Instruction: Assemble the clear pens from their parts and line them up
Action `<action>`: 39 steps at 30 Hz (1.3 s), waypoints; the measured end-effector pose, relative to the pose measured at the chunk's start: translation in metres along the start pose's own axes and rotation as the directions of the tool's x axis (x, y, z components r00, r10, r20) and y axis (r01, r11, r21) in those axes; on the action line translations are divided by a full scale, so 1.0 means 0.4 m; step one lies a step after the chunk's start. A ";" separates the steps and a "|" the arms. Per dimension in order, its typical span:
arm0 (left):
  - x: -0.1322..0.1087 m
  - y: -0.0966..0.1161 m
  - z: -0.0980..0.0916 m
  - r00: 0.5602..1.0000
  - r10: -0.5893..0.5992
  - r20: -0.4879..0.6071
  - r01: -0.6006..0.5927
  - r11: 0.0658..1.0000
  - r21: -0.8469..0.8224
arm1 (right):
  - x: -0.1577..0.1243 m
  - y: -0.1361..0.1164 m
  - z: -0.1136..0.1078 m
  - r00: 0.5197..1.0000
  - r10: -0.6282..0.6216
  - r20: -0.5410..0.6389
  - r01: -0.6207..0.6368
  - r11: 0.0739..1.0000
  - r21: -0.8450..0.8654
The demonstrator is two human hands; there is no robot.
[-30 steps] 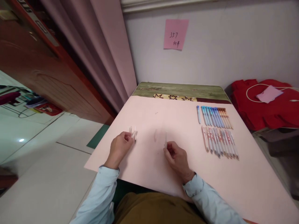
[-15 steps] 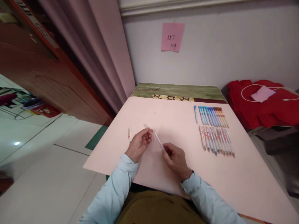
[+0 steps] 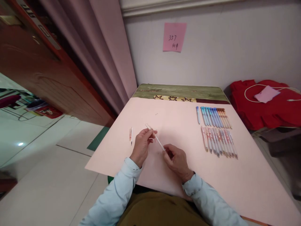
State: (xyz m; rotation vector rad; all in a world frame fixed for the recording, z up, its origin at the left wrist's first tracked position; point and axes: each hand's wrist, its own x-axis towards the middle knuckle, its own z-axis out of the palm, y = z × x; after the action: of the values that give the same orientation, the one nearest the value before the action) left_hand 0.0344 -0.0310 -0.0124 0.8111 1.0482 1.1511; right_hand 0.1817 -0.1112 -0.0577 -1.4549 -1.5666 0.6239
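Observation:
My left hand (image 3: 143, 144) pinches a clear pen barrel (image 3: 148, 126), whose top end sticks out past the fingers. A thin white pen refill (image 3: 160, 143) runs from that barrel to my right hand (image 3: 175, 159), whose thumb and fingers are closed on its lower end. The refill's upper end reaches into or against the barrel; the fingers hide exactly how far. To the left of my left hand lie a printed clear pen part (image 3: 130, 134) and, beside it, another white refill (image 3: 132, 138) with a dark tip.
On the right of the pink-covered table (image 3: 174, 116) lie a row of blue and brown pen parts (image 3: 211, 116) and, nearer me, a row of clear printed pen parts (image 3: 218, 141). A red cloth (image 3: 254, 113) with a white cable is beyond the right edge. A wooden door (image 3: 58, 84) stands left.
The refill, held apart from the barrel before, now lines up with it and meets it at my left fingers. My left hand has turned slightly; my right hand has hardly moved.

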 end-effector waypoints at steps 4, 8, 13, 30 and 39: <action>0.001 -0.003 -0.006 0.999 0.036 -0.027 -0.035 0.999 0.038 | -0.001 -0.001 -0.001 1.000 0.006 0.003 -0.006 1.000 0.000; 0.007 0.002 -0.017 0.998 0.036 -0.055 -0.035 0.999 0.017 | -0.002 -0.002 0.000 1.000 -0.009 -0.002 0.009 1.000 -0.005; 0.000 0.002 -0.010 0.999 0.020 -0.041 -0.020 1.000 0.007 | -0.003 -0.003 -0.001 1.000 -0.025 0.003 0.025 1.000 0.011; -0.038 -0.040 0.030 0.985 -0.161 0.061 0.171 0.955 -0.243 | 0.012 -0.014 -0.003 0.956 0.160 -0.245 -0.103 0.968 0.229; -0.055 -0.055 0.043 0.975 -0.201 0.093 0.216 0.953 -0.211 | 0.010 0.006 -0.008 0.968 0.208 -0.143 -0.172 0.958 0.229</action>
State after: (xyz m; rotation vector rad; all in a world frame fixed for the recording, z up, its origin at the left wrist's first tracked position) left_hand 0.0562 -0.0576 -0.0219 0.5475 0.9053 1.0291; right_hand 0.1860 -0.1077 -0.0571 -1.4629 -1.2005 0.7407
